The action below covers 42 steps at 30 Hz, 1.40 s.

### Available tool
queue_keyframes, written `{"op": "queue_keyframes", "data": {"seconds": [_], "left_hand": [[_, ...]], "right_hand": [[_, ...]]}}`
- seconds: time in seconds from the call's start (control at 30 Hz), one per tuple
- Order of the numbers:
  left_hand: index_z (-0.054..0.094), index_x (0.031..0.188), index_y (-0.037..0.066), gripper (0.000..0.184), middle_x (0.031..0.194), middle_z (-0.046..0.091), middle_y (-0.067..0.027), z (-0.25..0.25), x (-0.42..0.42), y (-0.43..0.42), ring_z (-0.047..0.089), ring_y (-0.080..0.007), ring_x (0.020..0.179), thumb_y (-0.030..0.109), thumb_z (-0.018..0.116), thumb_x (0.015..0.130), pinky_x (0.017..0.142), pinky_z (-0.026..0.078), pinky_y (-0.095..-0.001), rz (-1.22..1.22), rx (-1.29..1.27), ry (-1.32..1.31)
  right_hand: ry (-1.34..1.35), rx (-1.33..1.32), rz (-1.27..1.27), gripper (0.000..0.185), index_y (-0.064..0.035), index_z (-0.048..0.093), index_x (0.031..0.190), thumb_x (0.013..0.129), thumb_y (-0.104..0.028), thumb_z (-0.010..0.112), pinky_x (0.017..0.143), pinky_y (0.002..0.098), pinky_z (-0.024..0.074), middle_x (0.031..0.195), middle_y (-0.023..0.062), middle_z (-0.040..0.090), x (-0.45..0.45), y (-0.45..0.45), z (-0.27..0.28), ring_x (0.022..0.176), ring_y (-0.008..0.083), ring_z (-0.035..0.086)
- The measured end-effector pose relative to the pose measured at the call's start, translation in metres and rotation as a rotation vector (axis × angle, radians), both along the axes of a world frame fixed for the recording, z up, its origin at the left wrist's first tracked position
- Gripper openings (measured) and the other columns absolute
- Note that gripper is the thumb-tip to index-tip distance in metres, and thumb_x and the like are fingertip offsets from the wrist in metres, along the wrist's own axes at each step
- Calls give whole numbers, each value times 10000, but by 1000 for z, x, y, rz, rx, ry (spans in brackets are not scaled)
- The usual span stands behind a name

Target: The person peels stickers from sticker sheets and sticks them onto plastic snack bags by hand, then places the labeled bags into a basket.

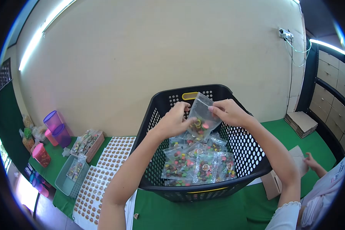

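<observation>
Above the black basket (203, 188), both my hands hold a clear zip bag (200, 111) with colourful candies gathered at its bottom. My left hand (175, 120) grips the bag's lower left side, thumb across the candies. Near the bag's top right, my right hand (230, 112) pinches the plastic between thumb and fingers. Below, inside the basket, lie several similar filled bags (180, 165), some with a round sticker. The basket has perforated walls and yellow-edged handle slots.
Sheets of round stickers (90, 195) lie left of the basket. Beyond them are a grey-green tray (61, 180), a pink basket (97, 147) of packets and purple containers (61, 134). At right, another person's hand (312, 163) is by cardboard (297, 159); flattened boxes (301, 123) are stacked behind.
</observation>
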<state>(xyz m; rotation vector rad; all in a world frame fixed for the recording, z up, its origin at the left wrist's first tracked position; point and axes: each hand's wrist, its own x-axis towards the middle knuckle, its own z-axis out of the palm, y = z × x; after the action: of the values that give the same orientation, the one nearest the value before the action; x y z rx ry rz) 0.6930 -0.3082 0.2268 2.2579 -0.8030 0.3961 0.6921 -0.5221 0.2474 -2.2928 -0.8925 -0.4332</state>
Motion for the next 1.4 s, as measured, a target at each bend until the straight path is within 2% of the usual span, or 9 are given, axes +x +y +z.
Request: {"op": "queue_keyframes", "data": {"seconds": [0.3, 0.43, 0.6, 0.77, 0.83, 0.93, 1.07, 1.17, 1.4], "left_hand": [[460, 1019, -25, 360, 877, 577, -163, 4, -12, -15, 587, -210, 844, 124, 597, 722, 702, 468, -304, 30, -100, -99], [409, 1155, 11, 433, 1010, 556, -113, 23, -21, -11, 563, -189, 911, 85, 577, 763, 683, 494, -287, -173, -633, 142], [367, 1188, 2, 546, 1103, 483, -146, 27, -29, -16, 528, -192, 951, 170, 639, 746, 703, 488, -278, -296, -672, 260], [246, 1179, -116, 905, 1121, 378, -236, 13, 0, 5, 493, -268, 924, 329, 758, 580, 793, 426, -326, 346, -515, -229], [243, 1186, -108, 815, 1147, 349, -234, 8, 17, 22, 499, -258, 898, 258, 715, 632, 767, 436, -319, 513, -548, -263], [277, 1170, -105, 747, 1143, 359, -233, 6, 20, 27, 512, -249, 883, 240, 693, 656, 748, 443, -307, 530, -530, -198], [324, 1141, -104, 661, 1130, 380, -221, 8, 13, 22, 558, -228, 792, 224, 669, 683, 717, 456, -296, 452, -473, -162], [339, 1120, -111, 621, 1120, 395, -207, 10, 15, 24, 580, -214, 724, 219, 655, 698, 710, 460, -298, 448, -476, -166], [395, 1076, -97, 586, 1045, 445, -194, 0, 31, 37, 496, -254, 922, 243, 659, 677, 806, 413, -314, 535, -404, -188]], "right_hand": [[481, 478, 400, 360, 10, 501, 1030, 856, -304, 474, 793, 272, 393, 959, 82, 539, -17, 17, 9, 869, 116, 495], [-66, 405, -201, 443, 17, 465, 1043, 770, -307, 595, 813, 311, 392, 1057, 117, 458, 1, 5, -1, 937, 199, 459], [731, 713, 322, 449, -12, 475, 1047, 742, -298, 640, 781, 316, 432, 977, 87, 528, -4, 0, 8, 876, 140, 508], [519, 547, -15, 421, -15, 544, 964, 710, -327, 663, 645, 323, 498, 832, 47, 578, 15, -30, 14, 736, 118, 556], [-6, -465, -661, 348, 22, 583, 823, 668, -269, 694, 551, 244, 478, 698, 58, 602, 29, -43, 0, 595, 119, 566], [428, -303, -102, 285, 30, 602, 667, 597, -218, 723, 533, 245, 470, 614, 98, 605, 13, -37, -4, 514, 164, 565], [220, -771, -559, 280, 20, 603, 696, 593, -200, 741, 488, 232, 440, 617, 65, 611, 14, -22, -6, 527, 116, 566], [584, -370, -38, 275, 11, 589, 609, 591, -214, 747, 480, 228, 446, 557, 60, 591, 7, -30, -8, 514, 103, 561], [300, -69, -485, 339, 30, 601, 609, 650, -299, 676, 441, 267, 470, 562, 86, 585, 43, -45, -18, 513, 151, 581]]}}
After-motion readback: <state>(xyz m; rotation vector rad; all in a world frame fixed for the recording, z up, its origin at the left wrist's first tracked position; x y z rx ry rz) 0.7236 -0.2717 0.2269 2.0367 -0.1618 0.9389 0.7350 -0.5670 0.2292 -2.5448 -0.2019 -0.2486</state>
